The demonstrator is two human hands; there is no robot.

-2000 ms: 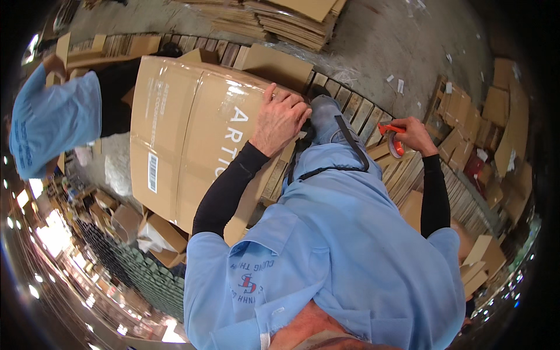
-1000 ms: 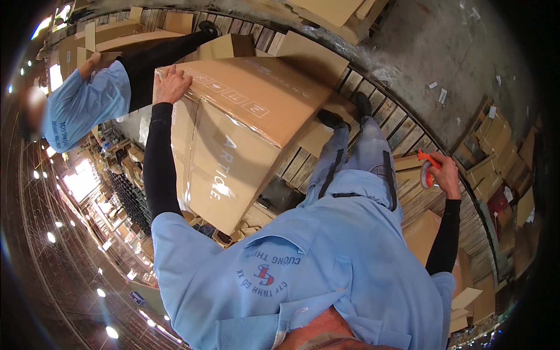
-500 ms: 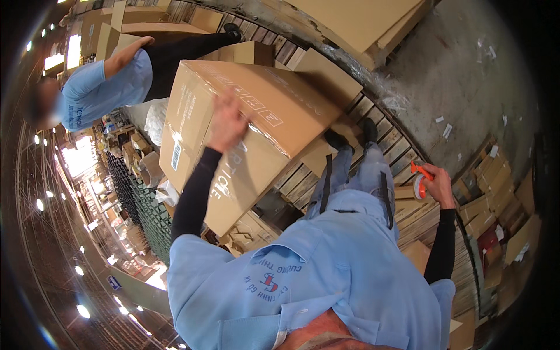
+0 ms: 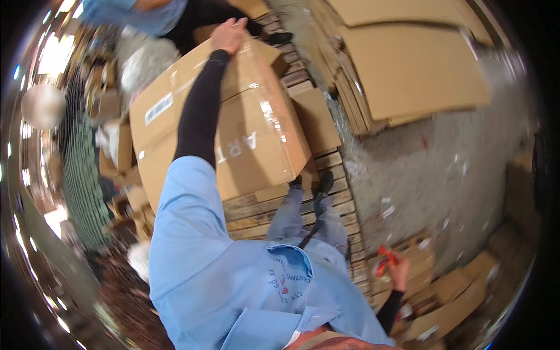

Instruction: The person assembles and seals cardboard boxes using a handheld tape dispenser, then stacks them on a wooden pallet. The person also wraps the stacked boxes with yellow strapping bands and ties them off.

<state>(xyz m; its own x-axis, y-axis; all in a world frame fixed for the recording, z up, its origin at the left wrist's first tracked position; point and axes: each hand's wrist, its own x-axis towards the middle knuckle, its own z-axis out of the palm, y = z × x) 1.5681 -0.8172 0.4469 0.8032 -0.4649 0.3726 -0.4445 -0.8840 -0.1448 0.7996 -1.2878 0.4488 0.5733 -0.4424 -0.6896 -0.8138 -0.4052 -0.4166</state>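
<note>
A large brown cardboard box (image 4: 248, 122), with clear tape along its edges and a white label on one face, stands tilted in front of me. My left arm reaches across it, and my left hand (image 4: 228, 36) grips its far edge, fingers bent over the corner. Low on the right, away from the box, my right hand (image 4: 398, 271) is closed round an orange tape dispenser (image 4: 385, 261). Motion blurs the dispenser, and part of its roll is hidden by the fingers.
Beyond the box is a co-worker in a light blue shirt (image 4: 157, 17). Wooden slats (image 4: 341, 198) lie underfoot. Flat cardboard sheets (image 4: 414, 70) are stacked at the far right, with loose cardboard (image 4: 449, 291) at the near right. A wrapped whitish bundle (image 4: 146, 64) sits far left.
My left hand has moved from the box's face to its far edge, and the box appears turned. My right hand has dropped lower and nearer, still with the tape dispenser. The view has swung right.
</note>
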